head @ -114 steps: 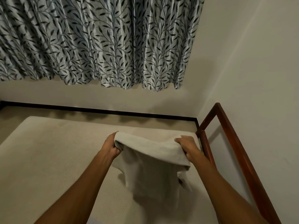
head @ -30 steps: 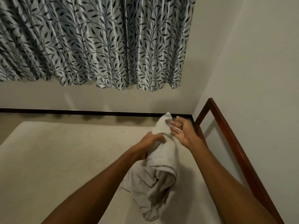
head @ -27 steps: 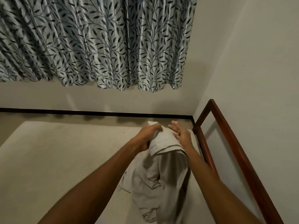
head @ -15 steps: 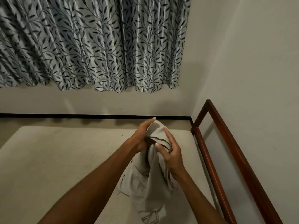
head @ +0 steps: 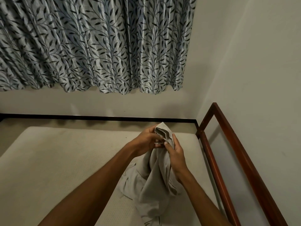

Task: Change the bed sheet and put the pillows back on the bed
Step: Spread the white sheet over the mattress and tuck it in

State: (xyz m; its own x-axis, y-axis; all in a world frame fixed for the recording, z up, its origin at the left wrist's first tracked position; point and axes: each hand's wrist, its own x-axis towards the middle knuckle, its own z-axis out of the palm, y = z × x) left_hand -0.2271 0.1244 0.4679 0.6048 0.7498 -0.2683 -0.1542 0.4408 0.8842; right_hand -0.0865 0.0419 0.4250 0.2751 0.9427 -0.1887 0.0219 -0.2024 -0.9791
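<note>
A few secs ago the sheet [head: 154, 180] hangs spread b/w two hands held apart, top edge stretched. Now both hands are together and the cloth is gathered into one bunch. The left hand [head: 145, 140] pinches the top fold w/ curled fingers. The right hand [head: 176, 154] is wrapped round the bunch just below, thumb up against the fabric. The rest hangs down and its lower folds trail onto the mattress [head: 65, 160] near the right edge.

Read for the task: prob. hunting for a hem or corner (it could even be a pillowcase, can't tell), so spreading hasn't begun. The mattress is bare and no pillows are in view, so most of the job is left.

Room: tight on the right. The mattress edge runs right beside the wooden bed frame [head: 243, 154], w/ the side wall [head: 260, 79] close behind it. At the far end a strip of floor separates the mattress from the black skirting [head: 97, 118], and the leaf-print curtain [head: 97, 46] hangs well above. The open mattress to the left is where the cloth can be thrown out.
</note>
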